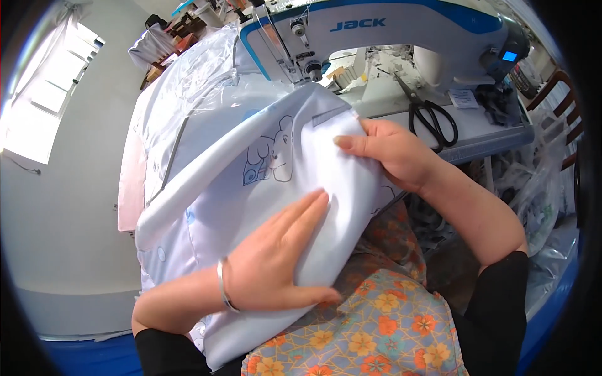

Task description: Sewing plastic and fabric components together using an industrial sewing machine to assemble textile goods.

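Observation:
A large white cloth (216,219) with line-drawn cartoon animals and pale blue dots spreads over my lap and up toward the sewing machine (401,22). My left hand (266,260), a silver bangle at its wrist, lies on the cloth with fingers stretched and thumb apart. At the cloth's upper right edge, my right hand (398,153) grips the fabric, thumb on top and fingers hidden underneath. Beside that thumb is a short grey strip (330,116) along the edge. The cloth's folded top rises close to the needle area, which it partly hides.
Black-handled scissors (433,122) lie on the machine table (489,135) to the right, near a small white label (463,99) and dark scraps. Clear plastic sheeting (200,88) covers the far left. A wooden chair (564,106) and plastic bags (533,188) stand at the right.

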`<action>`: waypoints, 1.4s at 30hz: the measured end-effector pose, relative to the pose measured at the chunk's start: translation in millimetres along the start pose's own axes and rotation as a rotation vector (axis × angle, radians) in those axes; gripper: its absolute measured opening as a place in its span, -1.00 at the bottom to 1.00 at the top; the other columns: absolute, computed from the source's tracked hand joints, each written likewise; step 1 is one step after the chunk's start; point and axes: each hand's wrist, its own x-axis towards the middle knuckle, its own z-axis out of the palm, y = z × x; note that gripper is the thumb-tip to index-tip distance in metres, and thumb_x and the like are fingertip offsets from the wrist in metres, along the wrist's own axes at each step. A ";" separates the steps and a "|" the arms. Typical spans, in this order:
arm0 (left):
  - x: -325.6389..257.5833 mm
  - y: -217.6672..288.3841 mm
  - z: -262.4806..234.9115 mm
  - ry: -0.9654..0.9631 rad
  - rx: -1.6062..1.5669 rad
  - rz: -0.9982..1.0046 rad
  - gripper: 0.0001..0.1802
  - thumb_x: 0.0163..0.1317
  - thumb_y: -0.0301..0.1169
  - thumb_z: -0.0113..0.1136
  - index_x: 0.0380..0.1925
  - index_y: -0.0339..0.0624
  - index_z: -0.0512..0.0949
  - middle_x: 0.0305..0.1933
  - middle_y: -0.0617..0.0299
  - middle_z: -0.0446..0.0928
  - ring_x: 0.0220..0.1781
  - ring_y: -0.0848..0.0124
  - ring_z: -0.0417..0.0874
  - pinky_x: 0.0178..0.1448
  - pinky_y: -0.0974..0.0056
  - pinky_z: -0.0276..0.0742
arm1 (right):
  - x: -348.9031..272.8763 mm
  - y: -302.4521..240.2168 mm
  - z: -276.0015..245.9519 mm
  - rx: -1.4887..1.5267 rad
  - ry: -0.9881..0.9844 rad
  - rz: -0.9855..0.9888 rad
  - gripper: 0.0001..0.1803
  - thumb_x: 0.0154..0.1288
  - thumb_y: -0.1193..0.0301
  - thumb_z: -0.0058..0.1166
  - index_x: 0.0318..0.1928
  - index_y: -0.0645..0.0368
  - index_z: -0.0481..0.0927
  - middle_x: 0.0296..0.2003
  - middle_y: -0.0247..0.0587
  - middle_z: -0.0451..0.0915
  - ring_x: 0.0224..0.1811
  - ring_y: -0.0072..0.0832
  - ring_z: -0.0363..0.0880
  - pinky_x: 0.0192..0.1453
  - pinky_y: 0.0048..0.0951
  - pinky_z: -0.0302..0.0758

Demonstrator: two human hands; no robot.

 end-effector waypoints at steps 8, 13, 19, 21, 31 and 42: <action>0.4 -8.6 -30.5 -0.124 -0.214 -0.281 -0.84 0.16 -0.54 0.20 -0.24 -0.31 0.58 -0.37 -0.02 0.53 -0.31 0.02 0.60 -0.21 0.07 0.49 | 21.5 0.0 -52.7 -0.741 -0.144 -0.145 -0.42 0.32 0.27 0.12 0.29 0.28 0.49 0.18 -0.07 0.58 0.22 -0.34 0.53 0.40 -0.32 0.36; 16.3 12.7 -69.0 -0.043 -0.492 -0.314 -0.88 0.28 -0.60 0.15 -0.20 -0.36 0.58 -0.31 0.18 0.57 -0.19 0.45 0.59 -0.07 0.36 0.47 | 62.0 44.2 -29.1 -0.828 -0.382 -0.260 -0.47 0.44 0.20 0.05 0.34 0.09 0.45 0.30 -0.13 0.46 0.31 -0.39 0.41 0.41 -0.33 0.33; 36.6 34.1 -84.2 0.007 -0.911 -0.464 -0.87 0.41 -0.49 0.17 -0.13 -0.33 0.55 -0.23 0.35 0.57 -0.15 0.66 0.52 -0.05 0.48 0.44 | 66.2 137.5 24.4 0.299 -0.712 0.271 -0.47 0.51 0.25 -0.02 0.40 0.10 0.34 0.32 -0.16 0.41 0.35 -0.44 0.36 0.45 -0.39 0.29; 45.0 15.4 -54.3 -0.253 -1.005 -0.397 -0.81 0.46 -0.37 0.15 -0.12 -0.29 0.56 -0.24 0.41 0.55 -0.18 0.70 0.49 -0.06 0.51 0.44 | 43.6 169.3 31.1 0.825 -0.601 0.423 -0.48 0.55 0.26 -0.12 0.43 0.11 0.28 0.32 -0.12 0.40 0.37 -0.44 0.36 0.48 -0.39 0.27; 19.8 -62.5 102.7 -0.485 -1.662 -0.476 -0.74 0.52 -0.31 0.04 0.01 -0.25 0.55 -0.12 0.42 0.61 -0.10 0.69 0.59 -0.02 0.45 0.53 | -3.5 31.2 -48.6 0.005 -0.010 0.349 -0.52 0.48 0.27 0.03 0.29 0.24 0.48 0.17 -0.09 0.57 0.19 -0.35 0.58 0.32 -0.30 0.47; 100.4 -132.4 21.6 0.563 0.512 -0.017 -0.69 0.03 -0.50 0.21 -0.16 -0.21 0.64 -0.05 0.16 0.62 0.08 0.19 0.57 0.19 0.10 0.46 | 83.6 -16.5 -74.2 -1.465 0.025 0.033 -0.57 0.31 0.44 0.07 0.20 0.10 0.59 -0.14 0.01 0.69 -0.06 -0.18 0.66 0.03 -0.26 0.54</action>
